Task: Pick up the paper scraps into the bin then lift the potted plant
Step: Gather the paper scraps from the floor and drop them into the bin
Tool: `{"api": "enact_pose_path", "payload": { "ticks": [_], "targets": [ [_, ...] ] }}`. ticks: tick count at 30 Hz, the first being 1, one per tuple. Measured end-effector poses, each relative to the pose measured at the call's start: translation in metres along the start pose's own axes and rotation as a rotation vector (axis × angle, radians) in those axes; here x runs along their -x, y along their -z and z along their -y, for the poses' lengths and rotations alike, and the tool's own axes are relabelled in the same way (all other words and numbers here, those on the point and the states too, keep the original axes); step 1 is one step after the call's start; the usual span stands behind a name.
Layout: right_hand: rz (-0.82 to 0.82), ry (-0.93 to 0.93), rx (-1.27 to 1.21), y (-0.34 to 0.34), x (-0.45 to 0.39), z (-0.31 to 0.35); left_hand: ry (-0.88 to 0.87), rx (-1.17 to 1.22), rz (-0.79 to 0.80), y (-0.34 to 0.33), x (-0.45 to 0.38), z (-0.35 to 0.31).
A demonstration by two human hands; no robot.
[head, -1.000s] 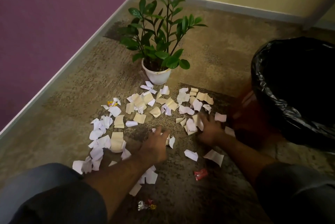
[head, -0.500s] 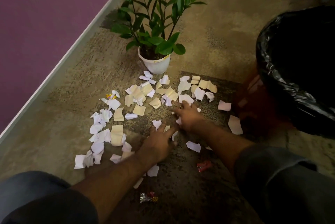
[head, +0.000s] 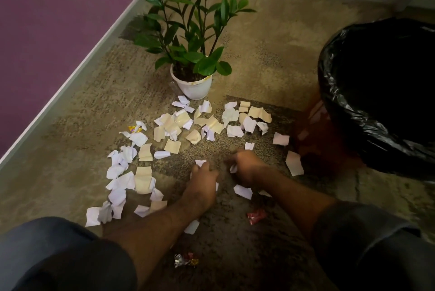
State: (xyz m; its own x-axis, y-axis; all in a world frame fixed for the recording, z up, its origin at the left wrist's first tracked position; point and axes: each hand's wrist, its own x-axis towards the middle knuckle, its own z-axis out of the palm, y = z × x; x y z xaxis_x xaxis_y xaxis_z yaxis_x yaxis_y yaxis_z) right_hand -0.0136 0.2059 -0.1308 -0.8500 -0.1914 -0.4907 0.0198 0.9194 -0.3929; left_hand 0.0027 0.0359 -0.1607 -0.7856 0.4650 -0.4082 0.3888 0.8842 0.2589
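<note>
Several white and cream paper scraps (head: 175,127) lie scattered on the carpet in front of a leafy potted plant (head: 191,87) in a white pot. My left hand (head: 203,176) is curled on the floor and grips white scraps at its fingertips. Just to its right, my right hand (head: 246,166) is curled too, pinching a white scrap at its inner side. The bin (head: 376,102), lined with a black bag, stands at the right, close to my right arm.
A red candy wrapper (head: 256,215) lies by my right forearm and a silver-red wrapper (head: 186,260) near my knees. A yellow wrapper (head: 134,128) sits among the left scraps. A purple wall with a grey skirting runs along the left; a yellow wall closes the back.
Both hands have drawn together toward the middle and closed over scraps they raked in; the right hand pulled back from the far scraps. The view has shifted slightly.
</note>
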Motion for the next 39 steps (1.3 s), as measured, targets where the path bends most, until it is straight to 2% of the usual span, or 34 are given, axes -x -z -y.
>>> {"api": "enact_pose_path", "payload": {
  "ticks": [2, 4, 6, 8, 12, 15, 18, 20, 23, 26, 32, 37, 39],
  "targets": [
    [0.024, -0.068, -0.164, 0.006, 0.005, -0.003, 0.010, 0.073, -0.015, 0.003, -0.005, 0.002],
    [-0.025, -0.137, -0.314, 0.015, 0.010, -0.005, 0.059, 0.158, -0.038, 0.010, -0.007, 0.004],
    [-0.087, -0.163, -0.372, 0.026, 0.016, -0.007, 0.116, 0.360, -0.016, 0.015, -0.007, 0.006],
    [-0.154, -0.140, -0.405, 0.038, 0.023, -0.007, 0.126, 0.530, -0.017, 0.022, -0.009, 0.006],
    [-0.279, -0.097, -0.477, 0.068, 0.036, -0.002, 0.110, 0.568, -0.098, 0.039, -0.011, -0.004],
    [-0.315, -0.062, -0.501, 0.101, 0.049, 0.004, 0.100, 0.624, -0.115, 0.052, -0.012, -0.015],
    [-0.330, -0.041, -0.527, 0.135, 0.067, 0.007, 0.112, 0.760, -0.196, 0.068, -0.013, -0.029],
    [-0.395, -0.008, -0.642, 0.161, 0.081, 0.009, 0.118, 0.885, -0.229, 0.083, -0.017, -0.044],
    [-0.559, 0.037, -0.941, 0.205, 0.100, 0.010, 0.019, 0.945, -0.291, 0.120, -0.025, -0.070],
    [-0.711, 0.086, -1.137, 0.241, 0.124, -0.004, -0.131, 1.046, -0.394, 0.167, -0.030, -0.107],
    [-0.909, -0.034, -1.123, 0.265, 0.165, -0.056, -0.330, 1.284, -0.405, 0.236, -0.036, -0.200],
    [-1.042, -0.265, -1.049, 0.261, 0.191, -0.104, -0.376, 1.301, -0.317, 0.250, -0.044, -0.263],
    [-1.040, -0.371, -1.013, 0.258, 0.197, -0.118, -0.376, 1.275, -0.241, 0.250, -0.047, -0.278]
  ]
}}
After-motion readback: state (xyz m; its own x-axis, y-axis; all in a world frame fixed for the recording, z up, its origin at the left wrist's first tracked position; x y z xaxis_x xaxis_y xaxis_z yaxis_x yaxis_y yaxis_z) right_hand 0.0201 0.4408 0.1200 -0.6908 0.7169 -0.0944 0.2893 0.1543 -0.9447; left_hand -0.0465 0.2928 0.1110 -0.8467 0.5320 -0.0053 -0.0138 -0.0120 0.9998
